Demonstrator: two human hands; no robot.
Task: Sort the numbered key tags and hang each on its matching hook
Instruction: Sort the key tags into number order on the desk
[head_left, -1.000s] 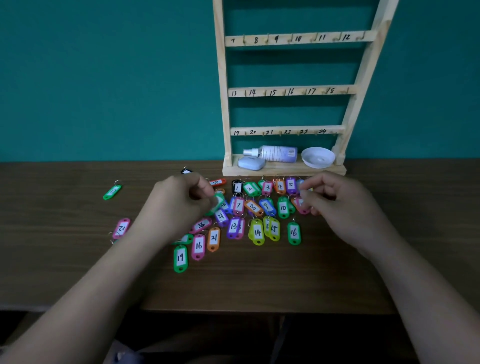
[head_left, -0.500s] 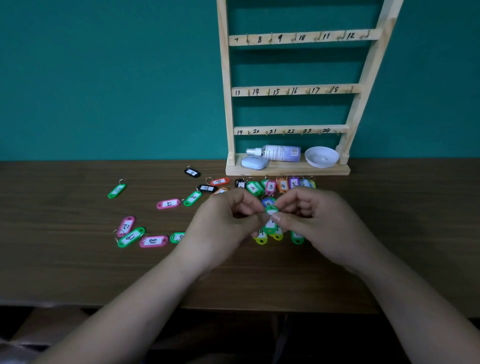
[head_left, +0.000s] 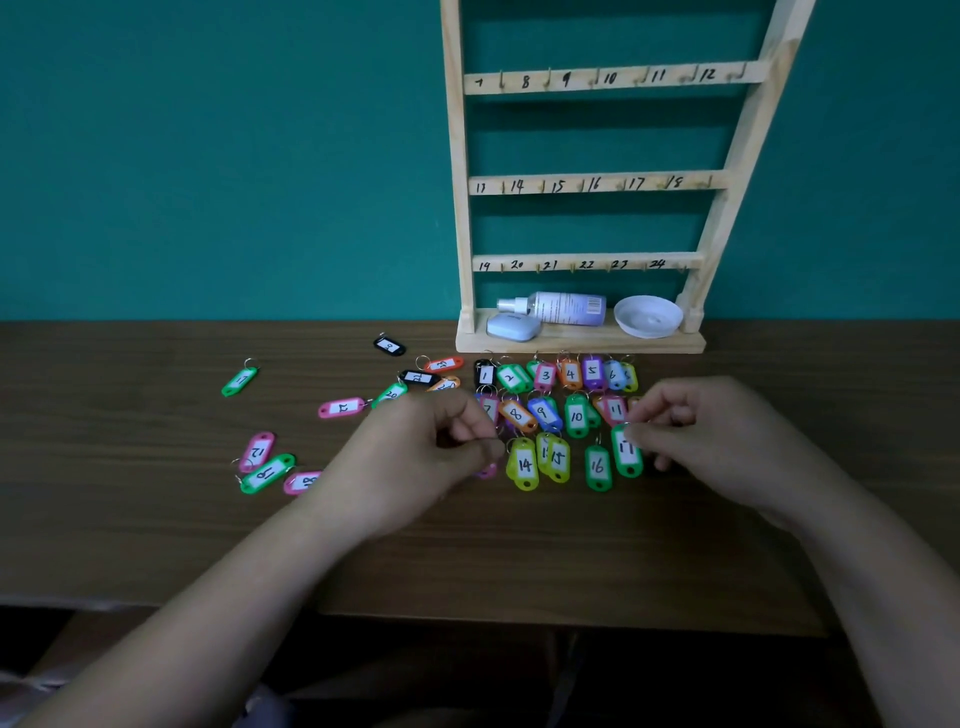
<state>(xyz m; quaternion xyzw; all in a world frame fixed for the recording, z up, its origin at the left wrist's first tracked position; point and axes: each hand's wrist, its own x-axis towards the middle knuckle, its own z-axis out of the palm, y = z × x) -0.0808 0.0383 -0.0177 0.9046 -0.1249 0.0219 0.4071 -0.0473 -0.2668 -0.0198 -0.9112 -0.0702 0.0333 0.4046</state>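
The brown table (head_left: 156, 545) fills the near half of the view. On its far edge stands the wooden rack (head_left: 457, 208), and every hook visible on its rails is bare.

The hands have just parted. 0.5 s ago they met over the middle of the tags with a green one between them. Now the left hand (head_left: 415, 457) sits at the left end of the near row, fingers curled in. A pink tag (head_left: 488, 471) shows under its thumb, but I cannot tell whether the hand grips it. The right hand (head_left: 696, 436) has gone right and pinches tag 17 (head_left: 627, 452) at its ring end.

That puts tag 17 just right of tag 16 (head_left: 597, 467), closing a row that reads 14, 15, 16, 17. So sorting advances by 1 tag and, I judge, hanging has not begun. Unsorted tags such as the green 18 (head_left: 267, 473) lie well apart to the left.

Tag 17 lies flat or nearly so. Its long axis runs near to far, leaning slightly left at the far end. The ring end points far, toward the rack, the rounded end points near, and the numeral reads upright from here. Its matching 17 mark (head_left: 636, 183) sits on the middle rail.
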